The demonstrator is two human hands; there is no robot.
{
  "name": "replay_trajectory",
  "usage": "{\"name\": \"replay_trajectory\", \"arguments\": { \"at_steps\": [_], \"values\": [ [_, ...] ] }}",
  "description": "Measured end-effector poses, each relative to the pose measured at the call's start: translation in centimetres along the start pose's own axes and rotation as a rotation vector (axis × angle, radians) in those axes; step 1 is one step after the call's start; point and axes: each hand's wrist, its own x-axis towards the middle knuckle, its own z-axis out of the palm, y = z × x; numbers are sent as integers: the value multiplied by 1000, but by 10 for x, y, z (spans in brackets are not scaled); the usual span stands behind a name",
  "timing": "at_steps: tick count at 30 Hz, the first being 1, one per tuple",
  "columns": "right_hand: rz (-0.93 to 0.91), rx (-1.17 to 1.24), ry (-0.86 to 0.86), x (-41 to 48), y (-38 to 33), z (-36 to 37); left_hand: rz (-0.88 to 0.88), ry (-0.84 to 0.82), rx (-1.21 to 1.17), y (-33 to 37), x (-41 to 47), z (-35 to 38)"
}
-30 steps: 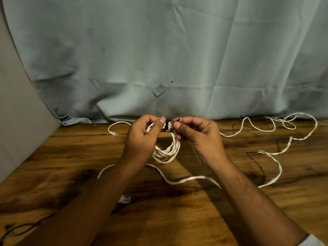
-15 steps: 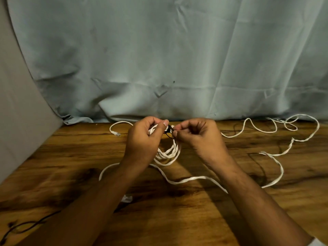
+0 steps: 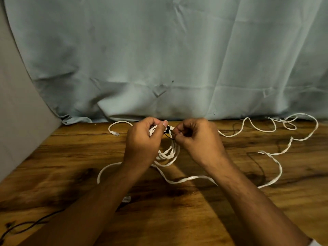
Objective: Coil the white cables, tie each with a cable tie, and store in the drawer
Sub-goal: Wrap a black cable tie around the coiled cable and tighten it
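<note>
STEP tying coil | left hand gripped white cable coil near table's 12 o'clock edge | right hand pinched black cable tie at coil's 12 o'clock | judged best: hold loops bunched, draw tail toward 3 o'clock, snug without crushing

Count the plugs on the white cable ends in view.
2. One plug lies left of the left hand; a second plug peeks out nearer the camera, beside that hand's forearm. Others may be hidden.

2 hands, 1 wht coil, 1 blk tie.
</note>
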Motion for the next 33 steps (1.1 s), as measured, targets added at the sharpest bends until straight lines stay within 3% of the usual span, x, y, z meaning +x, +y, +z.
{"name": "replay_trajectory", "arguments": {
  "at_steps": [11,21,26,33],
  "values": [
    [-39,-93,-3,-1,-1,-1,27,-45,-18,-3,1,2],
    [56,30,22,0,0,-3,23,-78,-60,-2,0,4],
    [17,14,12,-3,-2,-1,7,-92,-64,-3,-1,3],
    [-21,51,17,1,7,-11,-105,-308,-143,-5,7,-1]
  ]
}}
